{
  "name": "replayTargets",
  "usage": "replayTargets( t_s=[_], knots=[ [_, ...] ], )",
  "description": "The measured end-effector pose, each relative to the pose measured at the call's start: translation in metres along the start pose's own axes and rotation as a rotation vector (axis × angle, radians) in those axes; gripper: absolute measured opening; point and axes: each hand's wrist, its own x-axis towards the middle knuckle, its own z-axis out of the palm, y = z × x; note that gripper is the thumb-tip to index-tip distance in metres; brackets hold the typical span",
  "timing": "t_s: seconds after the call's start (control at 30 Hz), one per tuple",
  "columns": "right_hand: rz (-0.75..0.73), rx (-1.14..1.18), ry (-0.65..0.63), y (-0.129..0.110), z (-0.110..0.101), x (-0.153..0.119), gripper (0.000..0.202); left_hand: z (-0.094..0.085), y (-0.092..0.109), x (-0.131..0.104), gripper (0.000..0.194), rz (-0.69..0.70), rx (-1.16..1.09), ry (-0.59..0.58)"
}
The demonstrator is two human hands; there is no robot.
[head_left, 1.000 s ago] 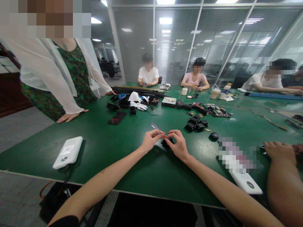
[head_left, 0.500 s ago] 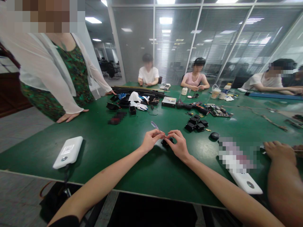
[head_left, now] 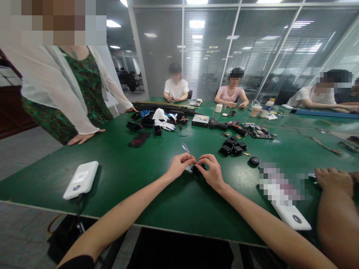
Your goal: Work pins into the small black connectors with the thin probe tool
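A small screwdriver (head_left: 186, 148) with a clear, purplish handle leans up and to the left, its thin shaft running down to my fingertips. My left hand (head_left: 179, 166) is closed in a pinch on its shaft. Fingertips of my right hand (head_left: 210, 170) meet the left ones near the lower end of the shaft, pinched together; what they hold is too small and covered to make out. Directly beneath both hands a small black box (head_left: 198, 170) rests on the green table (head_left: 157, 198), partly hidden by my right fingers.
Several black boxes (head_left: 232, 145) are clustered ahead to the right, near a black mouse (head_left: 254, 161). White power banks (head_left: 81, 180) lie on either side. Gloves (head_left: 165, 123), a circuit board (head_left: 259, 130) and tools fill the back. A co-worker's arm (head_left: 335, 209) is at the right; another person stands left.
The screwdriver's handle has tipped slightly to the right and more upright. My hands have stayed almost in place. The co-worker's hand at the right has shifted a little.
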Motion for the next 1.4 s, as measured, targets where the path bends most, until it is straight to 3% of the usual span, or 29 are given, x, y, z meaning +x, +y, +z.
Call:
replayTargets(
  t_s=[0.8, 1.4],
  knots=[
    [0.007, 0.083, 0.024, -0.0006, 0.0017, 0.0000, 0.006, 0.0021, -0.0011, 0.0013, 0.041, 0.004, -0.089, 0.030],
    [0.023, 0.101, 0.058, -0.0005, 0.0006, -0.0012, 0.005, 0.0023, 0.0046, -0.0012, 0.037, 0.005, -0.079, 0.018]
  ],
)
